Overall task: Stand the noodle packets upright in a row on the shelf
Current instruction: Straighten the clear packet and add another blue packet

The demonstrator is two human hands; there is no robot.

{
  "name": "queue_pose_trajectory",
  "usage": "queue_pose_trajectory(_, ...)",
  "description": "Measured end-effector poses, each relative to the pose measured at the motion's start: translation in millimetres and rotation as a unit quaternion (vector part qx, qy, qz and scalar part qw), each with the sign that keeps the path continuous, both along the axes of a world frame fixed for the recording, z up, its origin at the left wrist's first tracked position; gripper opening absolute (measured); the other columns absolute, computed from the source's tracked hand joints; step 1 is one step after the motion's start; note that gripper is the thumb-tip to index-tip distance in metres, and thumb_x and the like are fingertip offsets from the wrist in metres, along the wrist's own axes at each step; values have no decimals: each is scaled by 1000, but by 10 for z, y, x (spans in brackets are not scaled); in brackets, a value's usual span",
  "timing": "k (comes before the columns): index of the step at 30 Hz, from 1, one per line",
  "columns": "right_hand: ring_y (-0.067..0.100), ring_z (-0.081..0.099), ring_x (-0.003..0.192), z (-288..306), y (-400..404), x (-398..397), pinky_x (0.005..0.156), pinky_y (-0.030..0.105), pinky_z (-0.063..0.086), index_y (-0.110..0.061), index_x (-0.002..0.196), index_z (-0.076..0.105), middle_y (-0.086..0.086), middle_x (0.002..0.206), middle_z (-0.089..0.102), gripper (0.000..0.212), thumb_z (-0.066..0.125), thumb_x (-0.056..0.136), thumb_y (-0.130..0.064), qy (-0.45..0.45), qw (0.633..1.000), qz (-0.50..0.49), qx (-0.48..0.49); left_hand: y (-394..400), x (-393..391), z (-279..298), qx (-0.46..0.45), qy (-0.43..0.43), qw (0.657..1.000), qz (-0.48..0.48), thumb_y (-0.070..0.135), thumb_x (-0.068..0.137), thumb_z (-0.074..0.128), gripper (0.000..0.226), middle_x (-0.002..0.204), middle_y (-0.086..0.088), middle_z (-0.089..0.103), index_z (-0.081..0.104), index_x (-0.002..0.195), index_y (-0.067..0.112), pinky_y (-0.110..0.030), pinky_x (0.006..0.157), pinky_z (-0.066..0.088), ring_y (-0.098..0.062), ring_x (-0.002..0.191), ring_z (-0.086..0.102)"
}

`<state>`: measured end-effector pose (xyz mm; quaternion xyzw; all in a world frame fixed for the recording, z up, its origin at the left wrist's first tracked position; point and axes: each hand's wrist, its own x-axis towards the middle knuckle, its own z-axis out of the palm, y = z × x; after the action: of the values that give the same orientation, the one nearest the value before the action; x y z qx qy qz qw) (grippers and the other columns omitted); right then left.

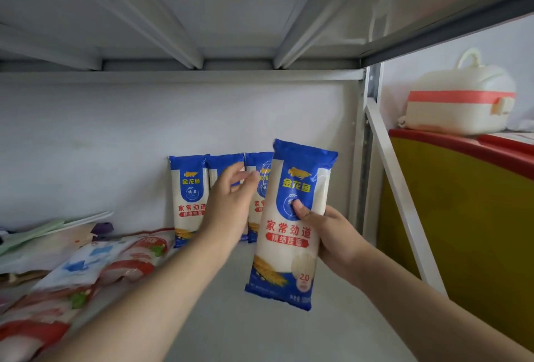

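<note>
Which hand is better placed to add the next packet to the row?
Right. The right hand holds a packet upright near the row; the left hand is empty.

3 noodle packets (189, 200) stand side by side at the back of the shelf (260, 318), leaning on the wall. The left hand (228, 202) is in front of the middle one. The right hand (326, 234) holds a 4th packet (289, 234) up, nearer and to the right. More bags (86, 269) lie flat on the left.

Four noodle packets (291, 223) — two hands (228, 202).
</note>
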<state>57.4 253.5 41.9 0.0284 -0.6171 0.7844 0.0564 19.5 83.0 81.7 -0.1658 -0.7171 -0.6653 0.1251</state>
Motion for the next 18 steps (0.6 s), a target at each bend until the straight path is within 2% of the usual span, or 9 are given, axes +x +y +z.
queue_pose_trajectory(2, 30, 77, 101, 2, -14, 29, 84, 45, 63, -13, 121, 67, 10, 112, 79, 29, 68, 95, -25, -7, 999, 35, 10, -5, -119, 83, 39, -53, 996, -65, 59, 87, 62, 54, 127, 10, 66, 59, 131, 28, -38, 100, 50, -13, 116, 63)
queue_pose_trajectory(3, 29, 77, 101, -5, -21, 36, 83, 43, 63, -13, 121, 67, 10, 113, 79, 28, 67, 95, -25, -10, 999, 49, 15, 2, -149, 100, 61, -67, 992, -93, 60, 86, 63, 54, 122, 4, 71, 64, 126, 24, -41, 100, 51, -17, 112, 68)
queue_pose_trajectory(6, 28, 76, 105, -22, -34, 45, 88, 43, 62, -14, 123, 66, 9, 116, 78, 30, 67, 95, -24, -19, 996, 80, 33, 54, -134, 163, 120, -105, 980, -121, 50, 90, 65, 48, 109, -9, 77, 69, 115, 10, -43, 88, 56, -27, 98, 74)
queue_pose_trajectory(10, 27, 75, 107, -56, -32, 55, 91, 44, 61, -14, 125, 65, 8, 118, 77, 33, 68, 93, -23, -26, 993, 107, 33, 140, -68, 149, 170, -99, 976, -98, 33, 92, 68, 32, 100, -13, 78, 71, 104, 4, -56, 89, 57, -35, 92, 75)
queue_pose_trajectory(13, 30, 72, 113, -59, -29, 51, 95, 46, 59, -12, 132, 62, 10, 124, 75, 44, 72, 91, -25, -14, 993, 117, 28, 178, -23, 133, 195, -68, 978, -44, 29, 90, 71, 33, 98, -20, 76, 67, 96, -3, -64, 86, 55, -43, 93, 72)
queue_pose_trajectory(16, 30, 72, 114, 61, -14, 53, 97, 48, 57, -12, 131, 62, 8, 123, 75, 47, 72, 90, -33, 63, 995, 64, 48, 199, -12, 96, 198, -34, 980, -1, 27, 92, 69, 33, 88, -14, 77, 63, 93, -6, -62, 83, 57, -37, 86, 75)
queue_pose_trajectory(18, 24, 76, 106, 189, 11, 48, 88, 41, 62, -14, 122, 66, 2, 114, 79, 44, 72, 86, -38, 111, 992, -22, 49, 209, 11, 71, 182, -18, 983, 14, 29, 93, 69, 35, 86, -15, 76, 61, 92, -5, -61, 85, 57, -38, 86, 74)
